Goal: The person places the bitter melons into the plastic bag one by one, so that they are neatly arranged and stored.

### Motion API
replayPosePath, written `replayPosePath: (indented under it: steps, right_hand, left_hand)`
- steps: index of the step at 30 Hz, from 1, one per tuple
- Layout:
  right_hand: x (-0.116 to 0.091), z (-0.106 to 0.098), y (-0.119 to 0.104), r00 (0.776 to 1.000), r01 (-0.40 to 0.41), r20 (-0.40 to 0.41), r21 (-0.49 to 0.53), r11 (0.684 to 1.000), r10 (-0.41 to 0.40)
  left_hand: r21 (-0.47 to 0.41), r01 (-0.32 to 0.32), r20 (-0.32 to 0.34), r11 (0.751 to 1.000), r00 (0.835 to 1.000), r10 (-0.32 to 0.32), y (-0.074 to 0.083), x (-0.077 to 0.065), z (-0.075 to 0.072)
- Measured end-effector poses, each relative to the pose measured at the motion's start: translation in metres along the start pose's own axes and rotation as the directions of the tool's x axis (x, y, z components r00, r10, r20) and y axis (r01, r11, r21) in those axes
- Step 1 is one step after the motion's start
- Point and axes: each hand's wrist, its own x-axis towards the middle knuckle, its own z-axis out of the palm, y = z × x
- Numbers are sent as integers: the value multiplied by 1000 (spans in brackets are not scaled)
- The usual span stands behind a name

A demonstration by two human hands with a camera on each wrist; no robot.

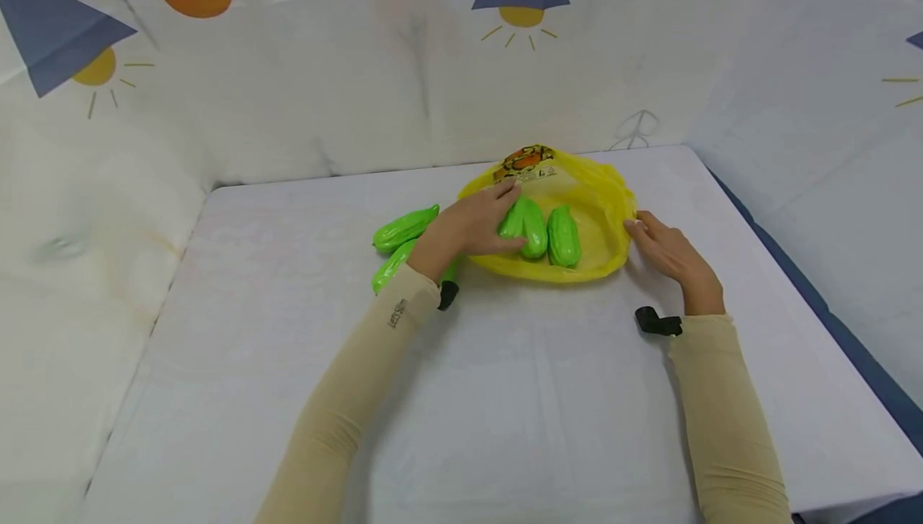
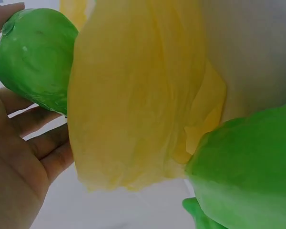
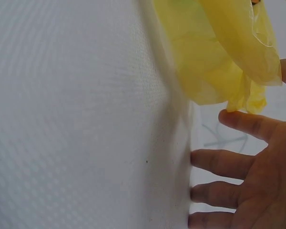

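A yellow plastic bag (image 1: 598,179) lies with its mouth spread wide near the table's back edge. My left hand (image 1: 479,221) reaches over its left rim and grips a glossy green toy vegetable (image 2: 35,59), thumb on one side and fingers on the other. Two similar green vegetables (image 1: 565,237) lie inside the bag beside the held one. With thumb and index finger, my right hand (image 1: 667,251) holds the bag's right rim; its other fingers (image 3: 221,164) stretch out straight. More green vegetables (image 1: 404,229) lie left of the bag, partly hidden by my left arm.
White cloth covers the table (image 1: 526,396). Behind it rises a white fabric wall (image 1: 324,83) with printed lamps, close to the bag. Black wrist mounts (image 1: 658,322) stick out from both beige sleeves (image 1: 728,420).
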Motion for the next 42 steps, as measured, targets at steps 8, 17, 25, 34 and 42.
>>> replayPosePath:
  steps: [8,17,25,34,42]
  right_hand:
    - [0,0,1,1000,11,-5,-4,1000,-11]
    - [-1,0,-1,1000,3,0,-5,1000,-3]
    - [0,0,0,1000,1,3,-4,1000,-1]
    - [0,-1,1,1000,7,3,-4,1000,-7]
    - [2,-3,2,1000,9,7,-13,1000,-9]
  left_hand:
    - [43,57,44,997,997,-59,-3,10,4]
    - [79,145,126,986,980,-155,-5,20,15]
    - [228,160,109,960,976,-188,-2,26,20]
    - [274,189,79,943,973,-218,2,27,23]
    - [251,224,96,941,962,-255,0,29,30]
